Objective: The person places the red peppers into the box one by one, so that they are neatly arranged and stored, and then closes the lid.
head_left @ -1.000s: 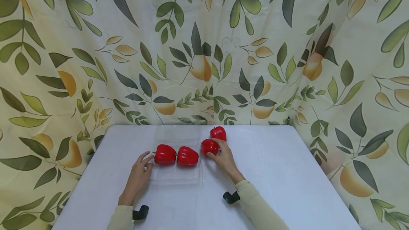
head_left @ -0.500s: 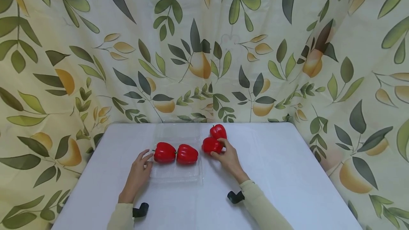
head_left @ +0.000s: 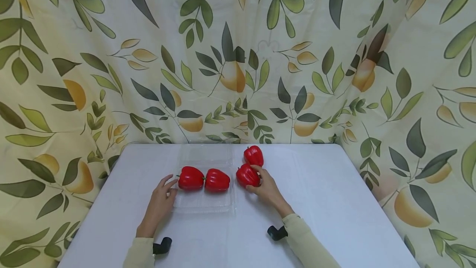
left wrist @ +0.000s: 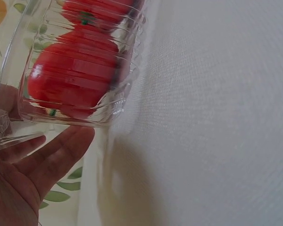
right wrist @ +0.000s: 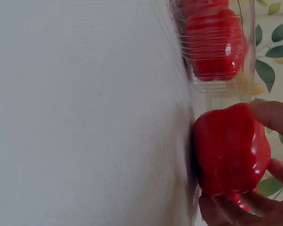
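My right hand (head_left: 270,191) grips a red bell pepper (head_left: 245,175) just right of a clear plastic container (head_left: 204,209). In the right wrist view, thumb and fingers lie on opposite sides of that pepper (right wrist: 231,150), which sits at the table surface. Two more red bell peppers, the left one (head_left: 191,178) and the right one (head_left: 217,180), lie side by side in the container. At the container's left end is my left hand (head_left: 159,204); in the left wrist view its extended fingers (left wrist: 66,153) touch the clear end wall.
Another red bell pepper (head_left: 254,155) lies behind the gripped one, close to it. The container's clear lid (head_left: 206,154) lies folded back toward the far table edge. A leaf-patterned curtain (head_left: 238,53) hangs behind the white table (head_left: 316,185).
The pepper in my right hand has turned, its stem end now toward the upper left, and has shifted slightly right. My right hand moved right with it. The left hand stays at the container.
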The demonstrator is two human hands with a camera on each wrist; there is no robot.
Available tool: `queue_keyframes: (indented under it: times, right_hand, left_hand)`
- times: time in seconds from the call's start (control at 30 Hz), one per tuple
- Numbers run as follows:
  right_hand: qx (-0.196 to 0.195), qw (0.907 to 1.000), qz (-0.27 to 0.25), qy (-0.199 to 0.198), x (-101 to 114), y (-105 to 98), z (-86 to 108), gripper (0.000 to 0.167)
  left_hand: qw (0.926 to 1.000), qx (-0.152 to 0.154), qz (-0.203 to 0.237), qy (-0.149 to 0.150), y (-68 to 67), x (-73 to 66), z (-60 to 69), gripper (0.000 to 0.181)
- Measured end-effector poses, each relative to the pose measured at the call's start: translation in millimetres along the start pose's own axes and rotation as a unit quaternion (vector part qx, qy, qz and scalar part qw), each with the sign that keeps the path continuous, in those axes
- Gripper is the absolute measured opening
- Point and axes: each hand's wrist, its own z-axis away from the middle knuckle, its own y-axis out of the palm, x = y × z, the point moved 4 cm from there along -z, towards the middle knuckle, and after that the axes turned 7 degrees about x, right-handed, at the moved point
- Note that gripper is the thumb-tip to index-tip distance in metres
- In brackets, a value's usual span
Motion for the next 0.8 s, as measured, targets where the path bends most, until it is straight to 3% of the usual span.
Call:
queue_keyframes:
  times: [0.37,0.63,0.8]
  right_hand:
    - [-0.035,0.9989,-0.027,0.018,-1.9,-1.0,-3.0,0.070]
    - [-0.008,0.9983,-0.030,0.050,-4.4,1.4,-1.6,0.081]
    - [-0.013,0.9982,-0.041,0.043,-4.3,0.9,0.0,0.081]
  left_hand:
    - [1.0000,-0.001,0.002,-0.002,-0.1,0.2,-1.3,0.040]
    - [1.0000,-0.003,-0.002,-0.002,0.2,1.0,-0.9,0.040]
    - [1.0000,-0.005,0.002,0.005,0.2,0.9,-0.9,0.040]
